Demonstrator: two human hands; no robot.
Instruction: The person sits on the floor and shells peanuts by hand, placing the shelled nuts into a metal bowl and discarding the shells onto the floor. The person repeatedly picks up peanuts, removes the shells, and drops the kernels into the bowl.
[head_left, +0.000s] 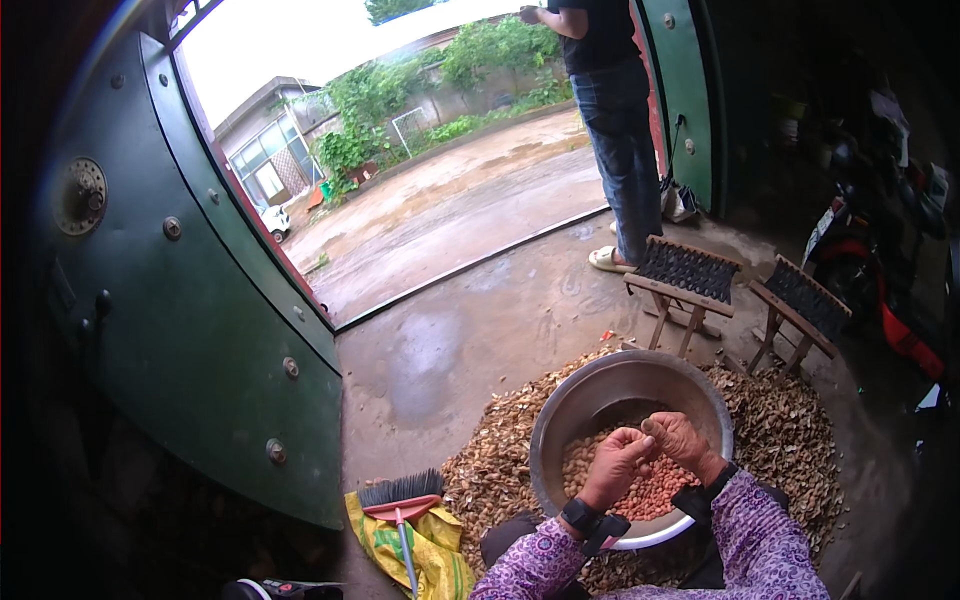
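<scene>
The left hand (615,468) and right hand (684,444) pinch together above the metal basin (546,450); I cannot tell whether they grip a peanut. Shelled kernels (654,491) lie beneath, unshelled peanuts (577,460) left of them, discarded shells (488,470) outside.

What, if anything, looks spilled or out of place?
Peanut shells lie loose on the floor around the metal basin, in no container, so they look spilled, though perhaps just heaped. A broom lies on a crumpled yellow sack left of them, not upright.
</scene>
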